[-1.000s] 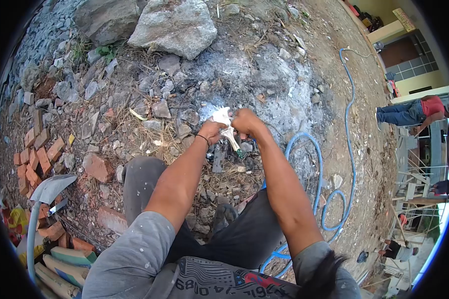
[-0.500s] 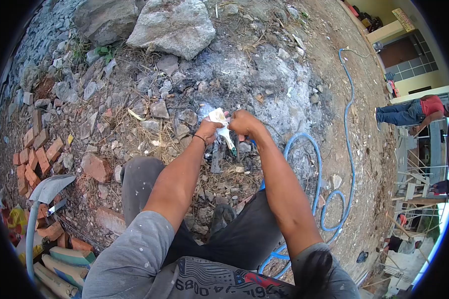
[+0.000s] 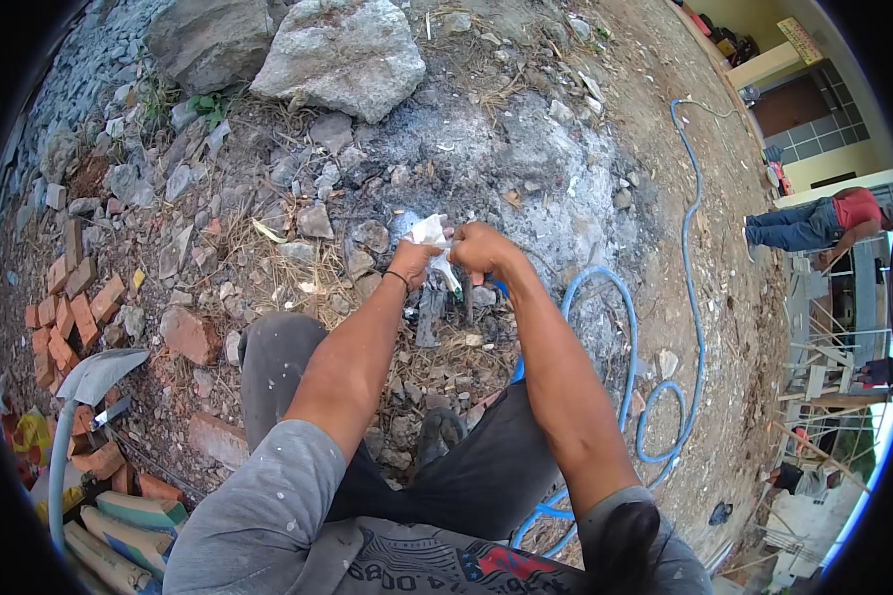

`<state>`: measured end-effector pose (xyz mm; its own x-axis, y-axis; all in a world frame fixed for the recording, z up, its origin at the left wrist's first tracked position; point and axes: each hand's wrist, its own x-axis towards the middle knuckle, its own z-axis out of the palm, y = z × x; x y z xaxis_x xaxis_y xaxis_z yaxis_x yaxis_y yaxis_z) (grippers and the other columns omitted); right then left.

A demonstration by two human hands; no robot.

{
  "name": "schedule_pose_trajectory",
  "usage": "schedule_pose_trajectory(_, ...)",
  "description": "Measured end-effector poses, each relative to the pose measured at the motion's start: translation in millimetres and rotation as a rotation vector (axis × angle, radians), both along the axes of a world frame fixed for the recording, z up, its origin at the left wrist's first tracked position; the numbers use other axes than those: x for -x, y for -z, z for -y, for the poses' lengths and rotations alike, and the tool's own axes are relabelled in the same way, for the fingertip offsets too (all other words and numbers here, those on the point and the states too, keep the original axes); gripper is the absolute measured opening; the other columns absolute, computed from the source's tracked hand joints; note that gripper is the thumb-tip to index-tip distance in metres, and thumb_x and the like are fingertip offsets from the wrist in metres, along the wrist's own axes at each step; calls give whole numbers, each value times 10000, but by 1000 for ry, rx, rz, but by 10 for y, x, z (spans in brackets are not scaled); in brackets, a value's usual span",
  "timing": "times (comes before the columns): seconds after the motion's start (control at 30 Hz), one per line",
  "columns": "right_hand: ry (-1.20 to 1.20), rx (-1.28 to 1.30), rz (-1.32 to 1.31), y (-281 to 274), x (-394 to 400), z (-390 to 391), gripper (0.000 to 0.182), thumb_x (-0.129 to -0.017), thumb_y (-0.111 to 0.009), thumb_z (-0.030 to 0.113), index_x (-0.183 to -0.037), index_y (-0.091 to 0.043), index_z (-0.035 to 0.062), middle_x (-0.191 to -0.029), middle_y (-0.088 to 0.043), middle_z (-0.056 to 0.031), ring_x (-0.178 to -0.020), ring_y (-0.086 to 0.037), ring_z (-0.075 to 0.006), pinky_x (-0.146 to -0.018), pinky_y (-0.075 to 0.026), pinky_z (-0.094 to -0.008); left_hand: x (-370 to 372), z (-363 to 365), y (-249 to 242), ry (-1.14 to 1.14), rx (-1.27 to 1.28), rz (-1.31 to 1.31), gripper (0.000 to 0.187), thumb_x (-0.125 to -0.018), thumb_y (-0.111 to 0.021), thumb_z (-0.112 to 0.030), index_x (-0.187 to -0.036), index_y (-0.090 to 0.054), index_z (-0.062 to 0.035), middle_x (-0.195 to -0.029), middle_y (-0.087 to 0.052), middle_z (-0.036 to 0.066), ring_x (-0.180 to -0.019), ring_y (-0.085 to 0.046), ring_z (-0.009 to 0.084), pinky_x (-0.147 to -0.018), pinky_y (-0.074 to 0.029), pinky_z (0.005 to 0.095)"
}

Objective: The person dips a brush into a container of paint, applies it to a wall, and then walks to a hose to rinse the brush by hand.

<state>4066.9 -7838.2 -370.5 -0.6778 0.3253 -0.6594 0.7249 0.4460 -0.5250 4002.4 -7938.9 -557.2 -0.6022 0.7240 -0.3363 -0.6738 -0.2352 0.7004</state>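
Note:
Over the ash-covered ground (image 3: 526, 149), my left hand (image 3: 413, 262) is closed on a crumpled white sheet (image 3: 428, 230) that looks like paper or thin plastic. My right hand (image 3: 480, 247) pinches the same sheet from the other side, knuckles up, fingertips close to the left ones. A narrow white end of it, with a green tip, hangs below between the two hands. Charred pieces (image 3: 429, 315) and dry straw lie on the ground under them.
A blue hose (image 3: 692, 248) loops on the right. Two big rocks (image 3: 342, 59) lie ahead. Red bricks (image 3: 79, 312) and a hoe-like metal blade (image 3: 104, 373) are on the left, above some sacks (image 3: 119, 545). A person in red (image 3: 853, 210) stands far right.
The white sheet has shifted and folded between my hands, and its hanging end shows less. Both hands stay nearly in place, with the view moving slightly.

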Motion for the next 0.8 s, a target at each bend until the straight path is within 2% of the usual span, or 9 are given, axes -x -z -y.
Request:
schedule_pose_trajectory(0.17,-11,-53,29,184,21,-108,178,-810,-641,100,-888,-625,-59,-596,-593,-130,-436,-592,-238,-409,-432,-399,-25,57,-283,52,-49,105,499,-758,-633,158,-1221,-619,-28,-1109,-698,62,-1004,-655,193,-884,-515,341)
schedule_pose_trajectory(0.33,82,-127,21,169,42,-159,169,-825,-641,106,-856,-624,-60,-596,-601,-147,-453,-609,-249,-402,-430,-412,-33,35,-172,87,75,201,443,-778,-637,152,-1181,-627,-30,-1068,-695,65,-982,-653,198,-851,-538,371)
schedule_pose_trajectory(0.4,33,-104,39,156,45,-161,168,-826,-638,103,-844,-621,-63,-594,-604,-159,-464,-619,-257,-404,-425,-424,-39,39,-132,101,56,161,413,-791,-631,153,-1162,-631,-28,-1067,-687,67,-973,-654,209,-826,-556,408)
schedule_pose_trajectory(0.43,35,-106,37,139,51,-162,168,-826,-638,103,-844,-621,-63,-594,-604,-159,-464,-619,-257,-404,-425,-424,-12,12,-44,129,10,188,561,-790,-578,181,-1297,-514,-50,-1126,-661,150,-995,-672,323,-732,-616,546)
schedule_pose_trajectory(0.53,65,-152,59,115,49,-151,168,-825,-639,99,-844,-618,-67,-592,-601,-156,-460,-615,-256,-401,-421,-433,-19,-2,43,104,-23,219,541,-800,-572,177,-1289,-513,-48,-1083,-674,146,-975,-677,324,-745,-613,560)
schedule_pose_trajectory(0.63,18,-36,55,220,36,-171,163,-793,-629,83,-852,-615,-69,-598,-598,-144,-454,-608,-247,-395,-416,-429,-19,26,183,76,-35,212,434,-799,-600,152,-1195,-560,-20,-1055,-680,129,-954,-681,304,-743,-601,494)
schedule_pose_trajectory(0.73,-25,-159,68,146,43,-141,206,-790,-574,141,-701,-695,0,-594,-668,-192,-477,-648,-251,-453,-514,-404,41,-28,283,107,-8,206,324,-805,-628,114,-1106,-606,-5,-1020,-684,117,-913,-688,280,-740,-577,422)
schedule_pose_trajectory(0.77,-51,-165,100,238,50,-181,212,-793,-570,139,-737,-703,-17,-591,-663,-193,-486,-655,-263,-461,-516,-413,29,-15,228,101,-13,223,316,-819,-619,101,-1114,-605,-11,-997,-685,121,-886,-693,279,-752,-578,430)
schedule_pose_trajectory(0.8,-55,-154,22,408,41,-209,229,-781,-577,152,-726,-703,-32,-593,-659,-204,-498,-662,-278,-474,-517,-427,41,-61,350,123,16,369,298,-835,-607,87,-1115,-600,-12,-1015,-679,121,-917,-688,280,-783,-575,435)
